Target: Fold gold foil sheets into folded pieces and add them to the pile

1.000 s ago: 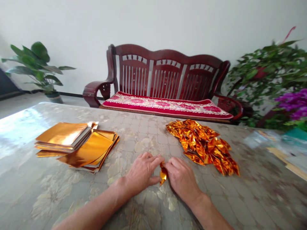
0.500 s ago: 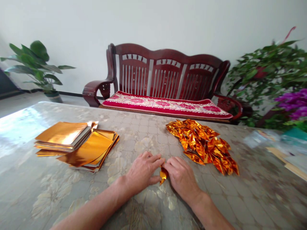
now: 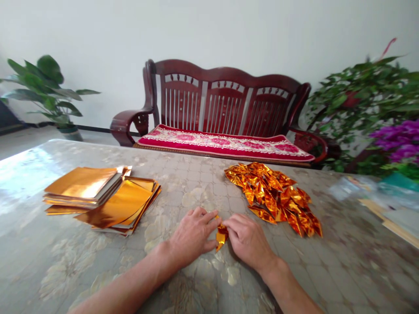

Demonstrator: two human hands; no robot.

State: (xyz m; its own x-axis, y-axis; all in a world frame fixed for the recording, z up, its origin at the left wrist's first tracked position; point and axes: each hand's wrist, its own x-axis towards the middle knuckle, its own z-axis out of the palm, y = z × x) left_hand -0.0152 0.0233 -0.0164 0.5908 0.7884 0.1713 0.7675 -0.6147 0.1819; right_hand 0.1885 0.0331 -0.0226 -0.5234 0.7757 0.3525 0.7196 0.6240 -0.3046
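Between my left hand (image 3: 193, 233) and my right hand (image 3: 247, 240), a small folded piece of gold foil (image 3: 221, 235) is pinched by the fingertips of both hands. Its lower tip points down towards the marbled table top (image 3: 183, 279). Just beyond my right hand lies a loose heap of folded gold foil pieces (image 3: 273, 196). To the left of my left hand are two stacks of flat gold foil sheets (image 3: 81, 185) (image 3: 122, 205), which overlap each other.
Past the far table edge stand a dark red wooden bench (image 3: 225, 98) with a red floral cushion (image 3: 222, 144), and potted plants on both sides. Plastic bags and flat tan strips (image 3: 376, 205) lie at the right end of the table.
The foil piece has shifted slightly in my fingers, with a corner now showing above them. The whole view has slid a little to the left as my head moved.
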